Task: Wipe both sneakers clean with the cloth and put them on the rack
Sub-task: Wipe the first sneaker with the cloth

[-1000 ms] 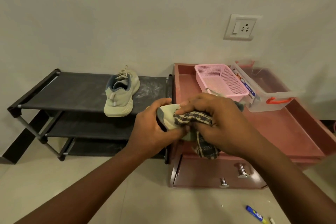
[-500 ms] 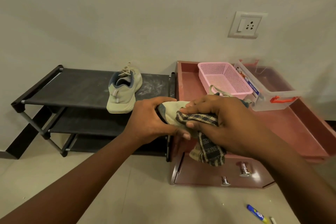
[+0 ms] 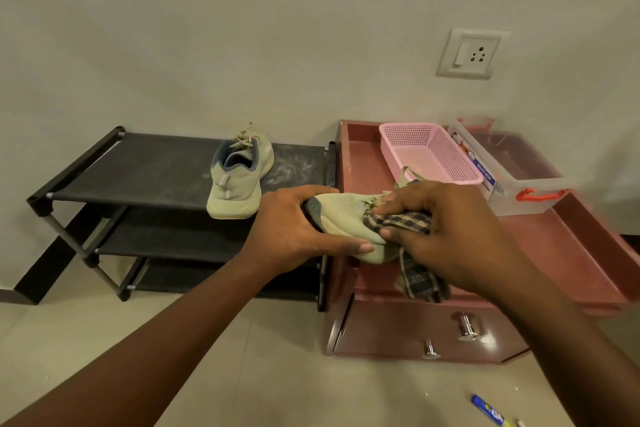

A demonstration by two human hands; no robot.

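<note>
Two hands work one pale sneaker [image 3: 341, 218] at centre of the head view. The left hand [image 3: 294, 225] grips its dark-patched end, while the right hand [image 3: 450, 229] pinches a checked cloth [image 3: 398, 220] against its side. Its far end is hidden behind the right hand. At 10 o'clock from the hands, the second sneaker [image 3: 239, 180] stands on the black rack [image 3: 138, 166], top shelf. A pink basket [image 3: 429, 152] and a clear box [image 3: 519, 180] sit on the maroon desk [image 3: 554, 246] at 1 o'clock.

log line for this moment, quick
left hand: grips sneaker | right hand: holds checked cloth on it | other sneaker: on rack top shelf
</note>
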